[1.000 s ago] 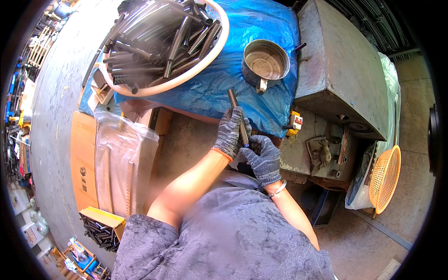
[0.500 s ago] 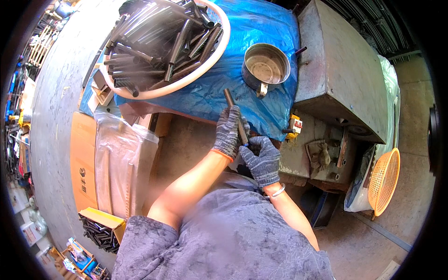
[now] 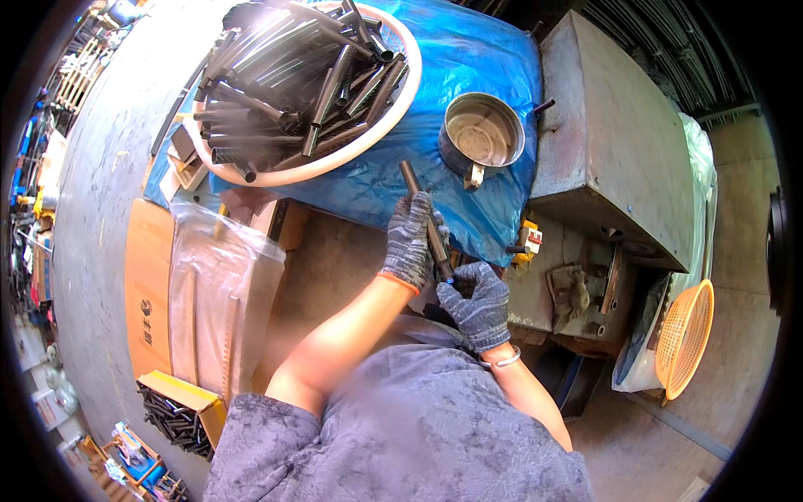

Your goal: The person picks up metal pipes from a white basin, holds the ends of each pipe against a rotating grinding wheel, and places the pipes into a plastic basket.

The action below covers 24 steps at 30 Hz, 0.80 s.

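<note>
My left hand (image 3: 408, 243), in a grey knit glove with an orange cuff, is wrapped round a dark metal tube (image 3: 410, 178). The tube slants, its upper end over the blue sheet and its lower end beside my right hand (image 3: 478, 309). That hand wears a matching glove; its thumb and forefinger are pinched together at the tube's lower end. A small bit of blue shows there, too small to name. Beyond the hands a round metal pot (image 3: 482, 134) with a handle rests on the blue plastic sheet (image 3: 351, 177).
A large pale basket (image 3: 408, 88) heaped with dark tubes stands at the far left. To the right is a grey metal box-shaped housing (image 3: 636, 138), with an orange strainer basket (image 3: 686, 339) past it. A carton (image 3: 213, 418) of small dark pieces sits at lower left.
My right hand has moved slightly down and right. The tube's lower end has shifted the same way, and more of it shows below my left hand.
</note>
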Tool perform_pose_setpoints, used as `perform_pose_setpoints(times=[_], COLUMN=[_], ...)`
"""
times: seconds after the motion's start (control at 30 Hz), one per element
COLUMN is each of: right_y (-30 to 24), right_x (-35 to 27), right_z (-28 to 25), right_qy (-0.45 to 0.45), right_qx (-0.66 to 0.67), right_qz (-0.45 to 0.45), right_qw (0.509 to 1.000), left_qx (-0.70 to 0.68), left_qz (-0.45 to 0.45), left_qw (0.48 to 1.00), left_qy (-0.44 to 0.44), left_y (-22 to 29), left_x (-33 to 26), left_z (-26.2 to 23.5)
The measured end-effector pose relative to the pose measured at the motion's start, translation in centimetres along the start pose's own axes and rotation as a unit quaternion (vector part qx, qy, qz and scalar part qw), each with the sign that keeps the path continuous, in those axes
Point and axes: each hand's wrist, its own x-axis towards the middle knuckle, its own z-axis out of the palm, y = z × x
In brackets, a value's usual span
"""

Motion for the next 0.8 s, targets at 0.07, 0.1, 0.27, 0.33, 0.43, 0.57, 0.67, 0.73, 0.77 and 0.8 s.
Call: perform_pose_setpoints(times=[0.07,0.1,0.27,0.33,0.43,0.57,0.67,0.73,0.77,0.8], right_y=[-0.2,-0.1,2.8,4.7,2.5,1.0,1.8,1.9,1.6,1.1], right_x=[0.0,0.0,1.8,4.0,7.6,11.9,13.9,14.2,13.8,13.1], right_z=[-0.2,-0.2,-0.3,0.1,1.5,4.3,5.6,6.2,5.9,5.5], right_qy=[-0.005,-0.01,0.027,0.027,0.007,-0.008,-0.044,-0.067,-0.059,-0.05], right_qx=[-0.021,-0.03,-0.049,-0.121,-0.168,-0.201,-0.278,-0.341,-0.311,-0.282], right_qz=[-0.015,-0.022,-0.002,-0.021,-0.075,-0.181,-0.201,-0.19,-0.207,-0.224], right_qw=[1.0,0.999,0.998,0.992,0.983,0.963,0.938,0.918,0.925,0.932], left_qx=[-0.026,-0.04,-0.085,-0.098,-0.081,-0.095,-0.109,-0.108,-0.101,-0.094], left_qz=[0.003,0.005,-0.01,0.005,0.01,0.01,0.017,0.023,0.026,0.028], left_qw=[1.0,0.999,0.996,0.995,0.996,0.995,0.993,0.993,0.994,0.994], left_qy=[0.016,0.025,-0.016,-0.03,-0.033,-0.037,-0.046,-0.042,-0.04,-0.039], left_y=[0.1,0.2,1.2,1.4,2.5,3.1,3.5,3.8,4.1,4.3], left_x=[0.9,1.2,0.7,0.7,0.1,0.3,0.2,0.1,-0.1,-0.3], left_z=[-0.2,-0.3,0.2,0.3,0.6,0.0,-0.4,-0.5,-0.5,-0.4])
